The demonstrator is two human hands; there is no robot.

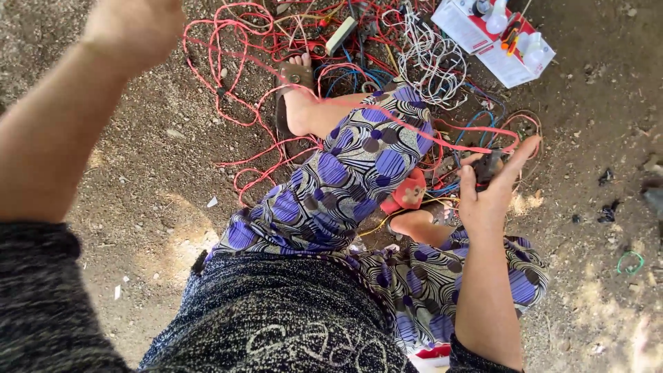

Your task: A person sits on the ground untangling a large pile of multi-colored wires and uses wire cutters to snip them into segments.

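Note:
I am seated on bare dirt, looking down at my patterned purple skirt [352, 173] and my sandalled foot [295, 90]. My left hand [135, 27] is raised at the top left, closed into a fist; a thin red wire [331, 97] stretches taut from near it toward my right hand. My right hand [494, 183] grips a small dark fitting [489, 166] with that red wire running into it. A tangle of red, blue and white wires [387, 48] lies on the ground ahead of my foot.
A white and red cardboard box [501, 34] with bulbs and small tools sits at the top right. A red object [409, 192] rests by my knee. A green ring [630, 262] lies on the dirt at right.

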